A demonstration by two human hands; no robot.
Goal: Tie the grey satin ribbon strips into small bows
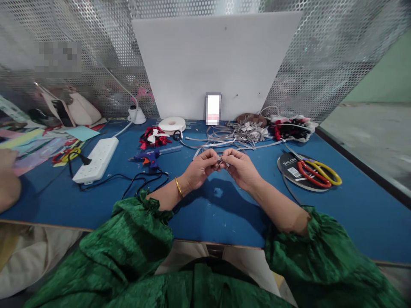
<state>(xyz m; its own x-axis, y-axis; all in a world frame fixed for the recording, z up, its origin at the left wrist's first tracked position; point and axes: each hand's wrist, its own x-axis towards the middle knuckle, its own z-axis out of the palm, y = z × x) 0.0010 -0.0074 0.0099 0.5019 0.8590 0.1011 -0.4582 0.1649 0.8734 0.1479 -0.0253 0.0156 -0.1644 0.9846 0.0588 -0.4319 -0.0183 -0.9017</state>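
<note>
- We held a small piece of grey ribbon (pixel 221 163) between both hands, above the middle of the blue table (pixel 353 214).
- Our left hand (pixel 203 167) had its fingers curled almost closed, pinching the piece from 9 o'clock.
- Our right hand (pixel 241 168) was nearly closed too, gripping it from 3 o'clock.
- The fold seemed only begun; we could not tell its shape.
- At 12 o'clock lay a heap of loose ribbon strips (pixel 231 136), seemingly still unused.
- The glue gun (pixel 148 158) at 10 o'clock and the scissors (pixel 317 172) at 3 o'clock lay untouched.
</note>
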